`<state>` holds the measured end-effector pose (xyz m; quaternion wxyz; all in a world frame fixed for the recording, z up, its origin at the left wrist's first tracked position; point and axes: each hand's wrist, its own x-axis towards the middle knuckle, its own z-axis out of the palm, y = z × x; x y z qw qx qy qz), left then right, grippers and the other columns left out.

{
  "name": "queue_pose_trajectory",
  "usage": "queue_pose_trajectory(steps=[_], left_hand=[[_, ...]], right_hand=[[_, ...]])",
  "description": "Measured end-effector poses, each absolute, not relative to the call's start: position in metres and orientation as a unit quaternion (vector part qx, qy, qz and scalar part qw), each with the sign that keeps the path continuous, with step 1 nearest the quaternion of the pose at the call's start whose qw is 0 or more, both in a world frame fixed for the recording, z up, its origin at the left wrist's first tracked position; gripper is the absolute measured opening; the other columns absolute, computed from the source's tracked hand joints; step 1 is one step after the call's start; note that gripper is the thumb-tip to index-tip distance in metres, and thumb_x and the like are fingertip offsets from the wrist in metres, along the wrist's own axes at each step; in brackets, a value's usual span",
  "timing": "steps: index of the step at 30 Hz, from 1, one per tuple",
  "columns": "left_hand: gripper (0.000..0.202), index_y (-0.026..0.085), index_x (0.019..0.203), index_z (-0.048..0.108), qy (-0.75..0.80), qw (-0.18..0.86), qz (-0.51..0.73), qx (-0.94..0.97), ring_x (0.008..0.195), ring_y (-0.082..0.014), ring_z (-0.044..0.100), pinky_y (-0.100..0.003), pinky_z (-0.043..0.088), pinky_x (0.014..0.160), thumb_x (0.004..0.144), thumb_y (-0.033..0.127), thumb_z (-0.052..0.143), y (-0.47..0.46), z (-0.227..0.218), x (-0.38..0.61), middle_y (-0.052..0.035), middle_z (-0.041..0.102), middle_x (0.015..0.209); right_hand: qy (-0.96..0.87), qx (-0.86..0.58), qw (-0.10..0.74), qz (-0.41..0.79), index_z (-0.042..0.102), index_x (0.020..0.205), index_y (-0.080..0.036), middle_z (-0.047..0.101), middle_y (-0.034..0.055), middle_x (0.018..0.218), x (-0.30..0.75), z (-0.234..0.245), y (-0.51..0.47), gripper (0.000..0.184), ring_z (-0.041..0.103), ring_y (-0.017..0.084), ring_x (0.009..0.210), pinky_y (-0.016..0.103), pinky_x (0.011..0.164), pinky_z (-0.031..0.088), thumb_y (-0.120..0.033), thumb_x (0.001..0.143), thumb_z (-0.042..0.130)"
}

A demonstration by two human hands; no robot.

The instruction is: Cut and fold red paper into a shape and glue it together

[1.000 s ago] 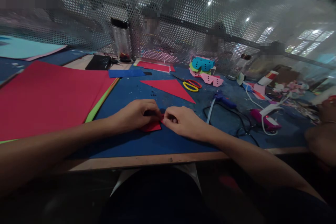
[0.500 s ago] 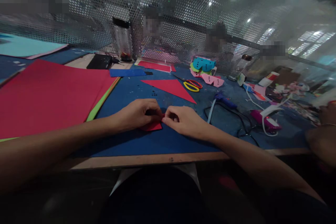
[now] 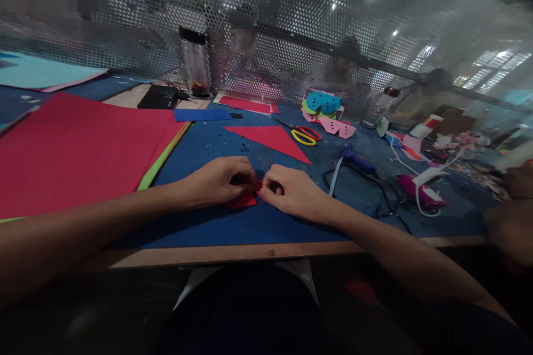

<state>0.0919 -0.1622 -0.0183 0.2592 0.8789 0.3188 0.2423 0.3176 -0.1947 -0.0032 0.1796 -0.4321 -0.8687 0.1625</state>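
Note:
A small piece of red paper (image 3: 244,201) lies low over the blue tabletop, mostly covered by my fingers. My left hand (image 3: 227,180) is closed on its left part, thumb and fingers pinched together. On its right edge, the fingertips of my right hand (image 3: 287,188) are curled and pinched. Just beyond the hands lies a larger red paper triangle (image 3: 270,140). Scissors (image 3: 306,135) with one red and one yellow handle loop rest beside the triangle's right side.
Large red sheets (image 3: 79,155) over green ones cover the left. A blue strip (image 3: 202,115), a black phone-like object (image 3: 157,97) and a clear bottle (image 3: 195,66) stand behind. Folded paper shapes (image 3: 323,102), a blue glue gun (image 3: 358,160) and a purple one (image 3: 422,191) with cords lie right. Another person's arm (image 3: 510,222) shows.
My right hand has shifted slightly, its fingers curling more, and a bit more red paper shows at its fingertips. My left hand stays nearly still.

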Motion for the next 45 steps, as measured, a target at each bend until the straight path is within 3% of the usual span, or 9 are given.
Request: queue_pose_trajectory(steps=[34,45], left_hand=[[0.021,0.018,0.091,0.072,0.360,0.249,0.236,0.867,0.081,-0.0169,0.063,-0.027,0.045,0.072,0.091,0.036,0.061,-0.1617,-0.0192,0.0959,-0.0029,0.069,0.090],[0.013,0.018,0.092,0.070,0.383,0.284,0.242,0.845,0.071,-0.0144,0.063,-0.024,0.044,0.064,0.087,0.030,0.066,-0.1623,-0.0204,0.0983,-0.0001,0.070,0.083]], right_hand=[[-0.887,-0.413,0.165,0.126,0.062,0.084,-0.019,0.061,0.0019,0.096,0.3181,-0.0089,-0.1939,0.011,0.056,0.012,0.075,0.027,0.067,0.037,-0.024,0.094,0.060],[-0.886,-0.419,0.162,0.118,0.061,0.084,-0.019,0.061,0.0014,0.095,0.3174,-0.0092,-0.1941,0.010,0.054,0.012,0.073,0.028,0.065,0.034,-0.025,0.093,0.061]])
